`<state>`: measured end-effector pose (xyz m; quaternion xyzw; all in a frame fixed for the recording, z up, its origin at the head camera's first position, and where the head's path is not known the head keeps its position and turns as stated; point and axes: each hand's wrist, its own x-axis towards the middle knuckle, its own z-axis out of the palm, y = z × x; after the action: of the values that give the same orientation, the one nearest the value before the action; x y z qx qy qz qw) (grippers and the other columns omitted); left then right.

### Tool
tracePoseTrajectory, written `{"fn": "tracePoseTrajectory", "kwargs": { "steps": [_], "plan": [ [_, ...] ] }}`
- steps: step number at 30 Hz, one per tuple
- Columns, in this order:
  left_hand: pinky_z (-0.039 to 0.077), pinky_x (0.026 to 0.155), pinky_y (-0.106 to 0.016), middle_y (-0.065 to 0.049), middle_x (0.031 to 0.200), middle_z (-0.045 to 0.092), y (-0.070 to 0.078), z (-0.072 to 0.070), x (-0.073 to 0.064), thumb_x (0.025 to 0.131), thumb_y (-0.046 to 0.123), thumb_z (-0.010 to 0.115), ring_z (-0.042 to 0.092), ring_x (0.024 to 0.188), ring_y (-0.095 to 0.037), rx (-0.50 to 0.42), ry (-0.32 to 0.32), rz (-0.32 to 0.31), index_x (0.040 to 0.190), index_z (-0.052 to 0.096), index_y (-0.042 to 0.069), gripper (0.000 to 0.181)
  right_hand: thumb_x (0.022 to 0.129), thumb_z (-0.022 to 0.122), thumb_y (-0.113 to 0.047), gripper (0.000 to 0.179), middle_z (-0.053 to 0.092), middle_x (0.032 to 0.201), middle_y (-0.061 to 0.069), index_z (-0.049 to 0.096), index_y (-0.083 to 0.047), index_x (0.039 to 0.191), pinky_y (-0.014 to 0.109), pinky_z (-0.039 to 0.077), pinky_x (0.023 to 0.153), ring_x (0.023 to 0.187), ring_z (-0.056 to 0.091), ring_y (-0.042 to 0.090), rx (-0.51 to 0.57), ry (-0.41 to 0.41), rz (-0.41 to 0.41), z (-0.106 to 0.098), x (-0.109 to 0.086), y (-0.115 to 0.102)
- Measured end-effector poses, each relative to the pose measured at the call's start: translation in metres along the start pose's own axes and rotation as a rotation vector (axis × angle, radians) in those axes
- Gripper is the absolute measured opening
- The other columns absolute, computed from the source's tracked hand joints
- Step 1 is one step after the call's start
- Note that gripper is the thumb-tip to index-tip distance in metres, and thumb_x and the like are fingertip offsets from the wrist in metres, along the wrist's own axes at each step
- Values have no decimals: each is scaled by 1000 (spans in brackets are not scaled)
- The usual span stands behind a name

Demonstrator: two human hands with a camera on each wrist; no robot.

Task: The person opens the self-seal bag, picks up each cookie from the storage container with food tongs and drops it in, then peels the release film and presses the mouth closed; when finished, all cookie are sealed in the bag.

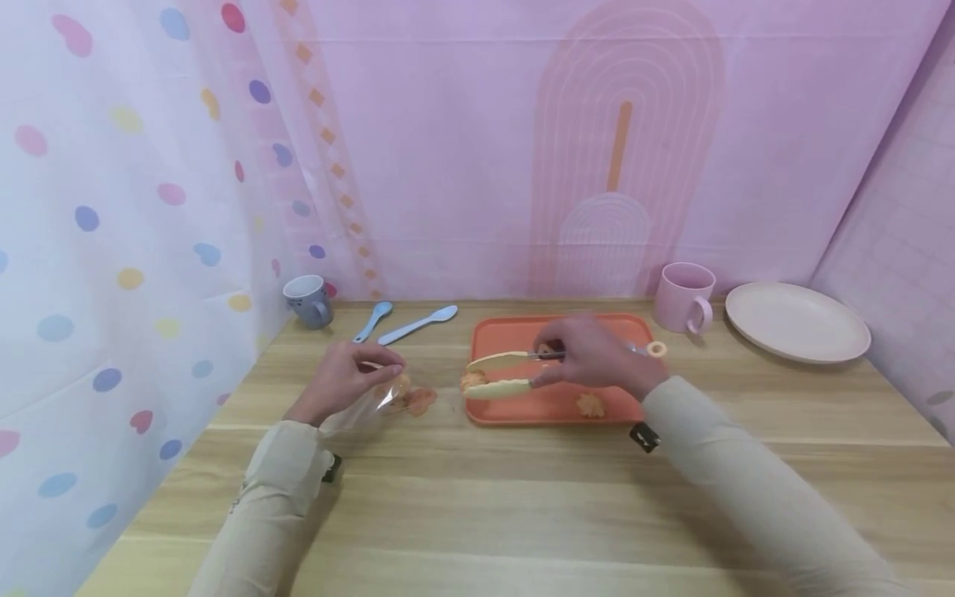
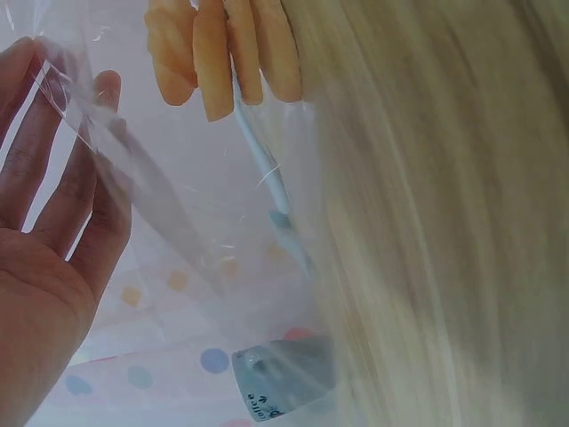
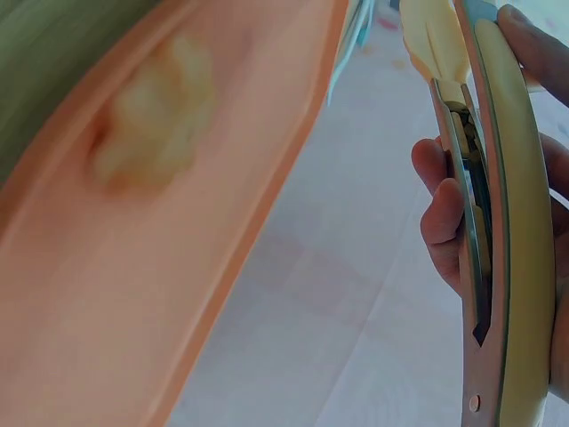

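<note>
My left hand (image 1: 345, 380) pinches the rim of a clear plastic bag (image 2: 178, 187) between thumb and fingers. Inside or behind the film lie several orange-brown cookie-like pieces (image 1: 421, 402), thick-edged in the left wrist view. In my right hand (image 1: 600, 356) are cream-tipped tongs (image 1: 498, 388), their arms pointing left. Between the tong tips, over the orange tray's (image 1: 522, 414) left edge, is a golden ruffled piece (image 1: 473, 381); how firmly it is held cannot be seen. A similar flower-shaped piece (image 1: 591, 405) lies near the tray's front edge, blurred in the right wrist view.
Behind the bag lie two light blue spoons (image 1: 419, 325), with a grey-blue cup (image 1: 307, 300) at back left. A pink mug (image 1: 684, 298) and a cream plate (image 1: 798, 323) stand at back right. Patterned curtains (image 1: 448, 149) border the wooden table (image 1: 477, 514).
</note>
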<state>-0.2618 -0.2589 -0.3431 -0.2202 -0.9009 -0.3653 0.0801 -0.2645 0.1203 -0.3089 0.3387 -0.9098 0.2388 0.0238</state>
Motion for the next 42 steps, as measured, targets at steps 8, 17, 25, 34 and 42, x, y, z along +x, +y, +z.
{"fn": "tracePoseTrajectory", "kwargs": {
  "steps": [8, 17, 25, 34, 42],
  "plan": [
    [59, 77, -20, -12, 97, 79, 6, -3, -1, 90, 12, 75, 69, 86, 1, 1, -16, -26, 100, 78, 4, 13, 77, 88, -36, 27, 42, 63, -6, 70, -16, 81, 23, 30, 56, 60, 36, 9, 47, -38, -27, 19, 23, -15],
    [59, 76, -19, -11, 97, 79, 5, -1, -1, 90, 14, 75, 73, 89, -12, 11, -17, -41, 99, 79, 6, 12, 75, 89, -35, 30, 52, 68, -6, 74, -12, 87, 22, 35, 58, 64, 41, 8, 65, -61, -8, 40, 42, -21],
    [59, 77, -18, -10, 97, 79, 6, 1, 1, 90, 14, 75, 72, 89, -7, -1, -21, -45, 99, 78, 5, 13, 75, 88, -38, 39, 32, 62, -6, 58, -14, 70, 24, 24, 56, 61, 26, 10, 42, -49, 12, 53, 51, -32],
    [59, 75, -17, -12, 96, 79, 6, 2, 4, 90, 10, 74, 71, 87, -6, 9, -26, -40, 98, 78, 4, 10, 78, 87, -33, 36, 29, 59, -5, 59, -12, 69, 24, 22, 54, 57, 23, 10, 83, -26, 18, 58, 54, -34],
    [59, 75, -18, -12, 95, 78, 7, 3, 5, 90, 8, 74, 70, 86, -3, 8, -30, -35, 97, 78, 4, 9, 80, 86, -35, 33, 35, 58, -6, 63, -12, 72, 22, 23, 52, 56, 27, 8, 76, -44, 18, 61, 54, -36]
  ]
}}
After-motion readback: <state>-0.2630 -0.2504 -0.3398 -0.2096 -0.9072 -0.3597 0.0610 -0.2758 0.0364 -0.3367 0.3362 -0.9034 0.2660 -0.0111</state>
